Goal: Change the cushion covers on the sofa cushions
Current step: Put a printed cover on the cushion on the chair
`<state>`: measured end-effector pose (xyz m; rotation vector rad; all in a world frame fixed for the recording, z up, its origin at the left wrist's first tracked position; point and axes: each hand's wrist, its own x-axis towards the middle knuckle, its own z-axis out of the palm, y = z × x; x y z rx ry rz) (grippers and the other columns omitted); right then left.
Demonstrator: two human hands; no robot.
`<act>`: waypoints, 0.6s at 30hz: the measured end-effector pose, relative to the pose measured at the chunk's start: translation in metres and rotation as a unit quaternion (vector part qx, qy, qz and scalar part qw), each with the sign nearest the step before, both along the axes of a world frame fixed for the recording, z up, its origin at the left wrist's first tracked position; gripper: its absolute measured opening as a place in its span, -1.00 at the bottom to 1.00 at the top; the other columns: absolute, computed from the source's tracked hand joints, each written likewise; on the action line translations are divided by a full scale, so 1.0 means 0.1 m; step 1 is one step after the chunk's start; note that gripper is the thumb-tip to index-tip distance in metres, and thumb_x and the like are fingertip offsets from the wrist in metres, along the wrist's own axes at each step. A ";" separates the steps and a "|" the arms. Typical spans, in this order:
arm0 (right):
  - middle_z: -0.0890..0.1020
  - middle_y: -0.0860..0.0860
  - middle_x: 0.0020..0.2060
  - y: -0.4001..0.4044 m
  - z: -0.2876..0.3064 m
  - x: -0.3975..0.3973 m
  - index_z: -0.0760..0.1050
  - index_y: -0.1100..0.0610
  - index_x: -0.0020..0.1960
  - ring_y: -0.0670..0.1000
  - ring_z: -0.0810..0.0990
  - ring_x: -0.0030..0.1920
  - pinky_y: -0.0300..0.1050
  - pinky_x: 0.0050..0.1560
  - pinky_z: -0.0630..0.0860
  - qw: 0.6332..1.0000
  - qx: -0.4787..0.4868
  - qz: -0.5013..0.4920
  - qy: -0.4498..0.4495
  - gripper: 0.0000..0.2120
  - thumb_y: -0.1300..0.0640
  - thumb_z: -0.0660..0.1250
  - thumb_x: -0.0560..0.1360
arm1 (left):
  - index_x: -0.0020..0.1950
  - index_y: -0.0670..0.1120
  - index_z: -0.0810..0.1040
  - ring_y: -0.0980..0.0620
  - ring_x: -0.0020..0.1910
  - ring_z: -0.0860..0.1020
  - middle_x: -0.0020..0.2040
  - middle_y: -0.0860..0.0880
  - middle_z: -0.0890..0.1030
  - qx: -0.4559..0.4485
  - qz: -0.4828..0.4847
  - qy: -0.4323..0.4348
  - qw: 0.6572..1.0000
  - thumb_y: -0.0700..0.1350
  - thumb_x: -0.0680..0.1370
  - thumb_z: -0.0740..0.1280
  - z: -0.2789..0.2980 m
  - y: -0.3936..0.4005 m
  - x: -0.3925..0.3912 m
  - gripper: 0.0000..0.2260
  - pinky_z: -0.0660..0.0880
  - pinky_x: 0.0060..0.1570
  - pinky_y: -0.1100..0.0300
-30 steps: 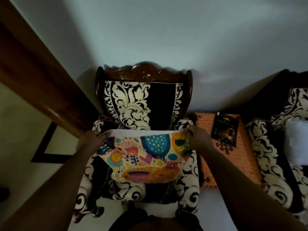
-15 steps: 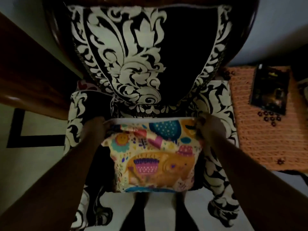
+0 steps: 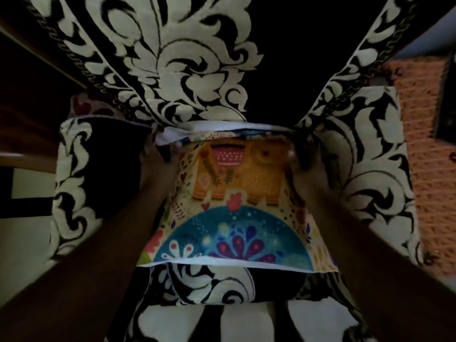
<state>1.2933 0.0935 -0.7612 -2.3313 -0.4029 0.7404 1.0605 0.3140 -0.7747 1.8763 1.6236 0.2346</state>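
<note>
A colourful cushion cover (image 3: 237, 206) with an orange elephant and a blue half-circle lies flat on the seat of a black-and-cream patterned armchair (image 3: 172, 58). My left hand (image 3: 158, 164) grips its top left corner, where a white edge folds over. At the top right corner, my right hand (image 3: 304, 166) grips the cover the same way. The cover's far edge sits against the base of the chair's backrest. Its near edge ends short of the seat's front.
The chair's padded arms (image 3: 81, 183) flank both hands closely. An orange woven mat (image 3: 427, 144) lies to the right with a dark flat object (image 3: 447, 107) on it. A dark wooden rail (image 3: 29, 99) runs along the left. Pale floor shows below.
My head has come much closer to the chair. Both hands have moved the cover down and back, from hanging in the air to lying on the seat against the backrest.
</note>
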 end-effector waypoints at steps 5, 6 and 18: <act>0.58 -0.03 0.19 -1.20 -0.15 -0.94 0.38 -0.08 0.37 0.09 0.59 0.17 -0.05 0.11 0.45 0.986 -0.077 -0.055 0.136 -0.30 -0.51 0.19 0.42 | 0.54 -0.06 0.28 -0.21 0.31 0.50 0.41 -0.20 0.45 -0.102 -0.135 0.128 0.977 0.46 0.43 0.27 0.04 -1.40 -0.83 -0.15 0.44 0.14 0.09; 0.59 -0.03 0.18 -1.38 -0.15 -1.11 0.39 -0.14 0.34 0.08 0.59 0.18 -0.01 0.12 0.49 0.984 -0.089 -0.056 0.146 -0.34 -0.53 0.20 0.42 | 0.48 -0.11 0.36 -0.24 0.18 0.58 0.29 -0.26 0.54 -0.095 -0.163 0.152 0.970 0.44 0.46 0.26 0.02 -1.61 -1.00 -0.21 0.49 0.00 0.10; 0.61 0.19 0.16 -1.95 0.14 -1.59 0.33 0.14 0.38 0.25 0.60 0.19 0.08 0.08 0.52 0.951 -0.287 0.084 0.074 -0.12 -0.54 0.11 0.38 | 0.26 -0.29 0.44 -0.27 -0.13 0.69 -0.07 -0.36 0.65 -0.237 -0.052 0.076 0.967 0.34 0.59 0.03 0.39 -2.15 -1.59 -0.30 0.50 -0.06 0.05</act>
